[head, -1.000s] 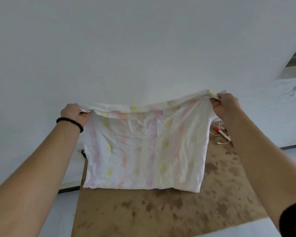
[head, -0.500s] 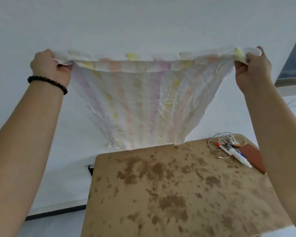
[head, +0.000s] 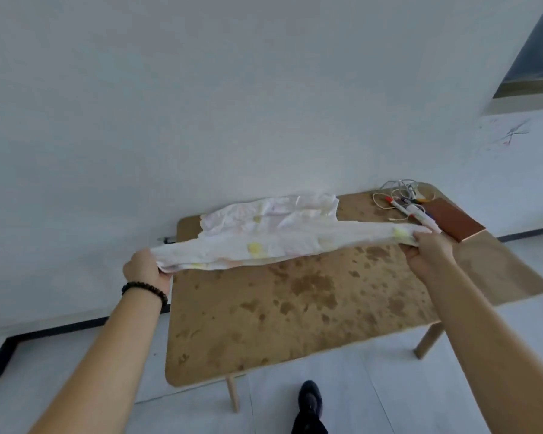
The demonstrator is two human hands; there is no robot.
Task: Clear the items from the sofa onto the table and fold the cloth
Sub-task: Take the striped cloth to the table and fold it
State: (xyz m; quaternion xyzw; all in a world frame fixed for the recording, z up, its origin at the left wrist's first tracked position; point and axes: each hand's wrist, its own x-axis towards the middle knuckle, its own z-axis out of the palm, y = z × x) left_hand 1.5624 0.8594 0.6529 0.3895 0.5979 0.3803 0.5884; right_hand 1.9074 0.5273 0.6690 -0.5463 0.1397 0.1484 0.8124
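A white cloth (head: 270,236) with faint yellow and pink marks stretches across the far part of the brown mottled table (head: 295,308). Its far edge lies crumpled on the tabletop by the wall. My left hand (head: 146,270), with a black bead bracelet at the wrist, grips the cloth's near left corner just off the table's left edge. My right hand (head: 427,249) grips the near right corner above the table. The near edge hangs taut between them, a little above the surface.
At the table's far right corner lie a brown notebook (head: 452,222), several markers (head: 417,211) and a tangled white cable (head: 395,191). A white wall stands right behind the table. My dark shoe (head: 309,402) is on the pale floor by the near table leg.
The cloth was held high and spread in the air; both hands have now come down and its far part has landed on the table.
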